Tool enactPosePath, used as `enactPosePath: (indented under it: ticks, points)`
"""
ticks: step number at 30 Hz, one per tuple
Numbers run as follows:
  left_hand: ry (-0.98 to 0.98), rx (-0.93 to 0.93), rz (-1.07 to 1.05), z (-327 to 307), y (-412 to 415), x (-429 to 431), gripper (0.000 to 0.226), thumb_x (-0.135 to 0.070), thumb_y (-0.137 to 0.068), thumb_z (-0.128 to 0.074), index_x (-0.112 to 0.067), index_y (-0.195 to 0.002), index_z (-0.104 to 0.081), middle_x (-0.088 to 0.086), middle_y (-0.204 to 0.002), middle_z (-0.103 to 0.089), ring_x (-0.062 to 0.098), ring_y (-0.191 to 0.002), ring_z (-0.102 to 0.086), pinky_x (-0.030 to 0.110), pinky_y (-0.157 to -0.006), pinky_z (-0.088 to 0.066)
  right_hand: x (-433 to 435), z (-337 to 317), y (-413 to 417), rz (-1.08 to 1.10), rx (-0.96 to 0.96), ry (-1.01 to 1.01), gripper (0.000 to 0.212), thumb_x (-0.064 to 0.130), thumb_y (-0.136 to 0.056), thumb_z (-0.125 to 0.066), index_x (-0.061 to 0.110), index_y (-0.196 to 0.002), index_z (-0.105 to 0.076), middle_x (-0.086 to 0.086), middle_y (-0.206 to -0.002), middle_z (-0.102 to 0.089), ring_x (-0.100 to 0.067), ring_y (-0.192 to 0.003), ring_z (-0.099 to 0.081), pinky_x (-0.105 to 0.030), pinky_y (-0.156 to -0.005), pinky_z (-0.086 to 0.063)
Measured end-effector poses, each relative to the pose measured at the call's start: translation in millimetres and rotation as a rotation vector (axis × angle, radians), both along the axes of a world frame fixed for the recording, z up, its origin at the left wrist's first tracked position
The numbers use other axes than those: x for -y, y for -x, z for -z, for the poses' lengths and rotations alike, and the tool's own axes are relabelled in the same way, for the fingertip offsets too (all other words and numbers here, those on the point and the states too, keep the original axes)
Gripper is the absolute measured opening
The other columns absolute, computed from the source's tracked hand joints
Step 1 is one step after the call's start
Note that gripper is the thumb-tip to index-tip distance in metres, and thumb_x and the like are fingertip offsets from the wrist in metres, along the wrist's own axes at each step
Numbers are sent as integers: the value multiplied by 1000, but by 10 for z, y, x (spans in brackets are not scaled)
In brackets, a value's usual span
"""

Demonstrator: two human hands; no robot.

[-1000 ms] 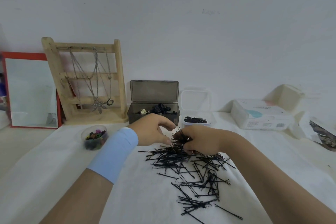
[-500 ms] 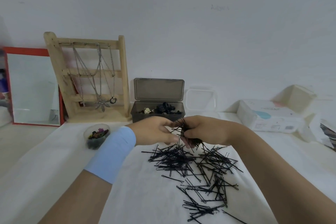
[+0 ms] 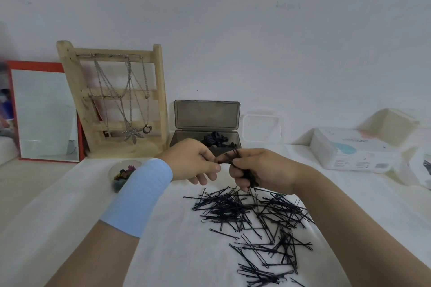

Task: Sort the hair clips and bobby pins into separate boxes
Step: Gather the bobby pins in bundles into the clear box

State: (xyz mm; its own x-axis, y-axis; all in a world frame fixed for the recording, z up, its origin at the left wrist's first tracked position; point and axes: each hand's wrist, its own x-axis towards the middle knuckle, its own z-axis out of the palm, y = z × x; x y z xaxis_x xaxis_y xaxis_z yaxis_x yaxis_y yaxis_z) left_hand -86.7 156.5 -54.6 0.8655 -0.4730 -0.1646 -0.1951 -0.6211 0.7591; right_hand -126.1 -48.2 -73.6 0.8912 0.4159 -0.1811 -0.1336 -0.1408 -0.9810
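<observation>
My two hands meet above the table, my left hand just left of my right hand, with a bundle of pins in my right and the loose bobby pins spread on the table below and in front of them. Behind my hands an open box with hair clips in it stands by the wall, a lidded container just to its right and a carton farther right. Left of the box stands a rack hung with necklaces, a mirror leans left of that, and a small cup sits in front of the rack beside my left wrist.

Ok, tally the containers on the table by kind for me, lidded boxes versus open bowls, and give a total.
Hinged boxes with the lid up: 2, the smoky grey box and the clear box
Small round clear bowls: 1, the bowl
Total: 3
</observation>
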Motion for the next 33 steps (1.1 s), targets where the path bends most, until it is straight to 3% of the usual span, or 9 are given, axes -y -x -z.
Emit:
enactPosePath:
  ticks: [3,7,11,14,17,24,29,33]
  points:
    - [-13,1,5,0,14,31,12,-24,-93,-65,-14,-92,-73,-5,-80,-77,13,-70,-73,24,-63,-54,7,42,26,19,118,77,26,12,-104,-45,11,-127,-56,1,-74,-45,-15,-66,-44,-35,-71,-41]
    - [3,5,61,-5,75,95,15,-24,-94,-63,-15,-90,-73,-4,-80,-76,13,-68,-70,23,-57,-52,-37,59,26,48,189,101,26,8,-104,-44,6,-129,-53,1,-72,-45,-14,-64,-42,-29,-66,-41]
    - [-182,210,-23,-57,39,35,20,-37,-88,-67,-18,-82,-68,-6,-63,-67,11,-54,-60,23,-54,-45,-9,63,14,78,137,119,24,5,-103,-45,3,-120,-61,-1,-71,-44,-15,-62,-45,-26,-62,-42]
    - [-55,333,8,-104,22,-14,14,-36,-78,-79,-26,-79,-69,-13,-64,-62,3,-55,-53,21,-60,-43,3,50,20,82,111,123,22,6,-103,-45,-1,-110,-64,1,-70,-45,-15,-60,-45,-27,-62,-42]
    - [8,354,117,-85,70,52,12,-31,-75,-84,-31,-78,-73,-18,-66,-62,-1,-55,-49,17,-60,-42,-28,33,36,83,91,73,13,7,-103,-46,4,-95,-55,-2,-72,-45,-15,-61,-44,-32,-64,-40]
    - [-79,528,-5,-39,55,95,14,-40,-74,-80,-35,-73,-66,-20,-70,-67,-4,-62,-56,27,-66,-52,-78,24,39,64,-1,-88,12,10,-106,-41,5,-105,-51,-3,-72,-42,-16,-59,-42,-30,-61,-40]
    - [-237,659,-44,-65,48,60,10,-44,-83,-71,-38,-75,-67,-17,-88,-62,-1,-71,-52,25,-63,-40,-59,43,32,53,21,-26,29,11,-106,-39,-4,-122,-58,1,-69,-41,-15,-59,-41,-28,-61,-39]
    - [-48,500,-144,-80,1,9,12,-38,-82,-73,-35,-71,-68,-16,-77,-69,-1,-64,-62,27,-66,-50,-31,30,3,161,59,-4,30,12,-106,-38,-2,-121,-61,1,-69,-39,-13,-58,-40,-26,-59,-39]
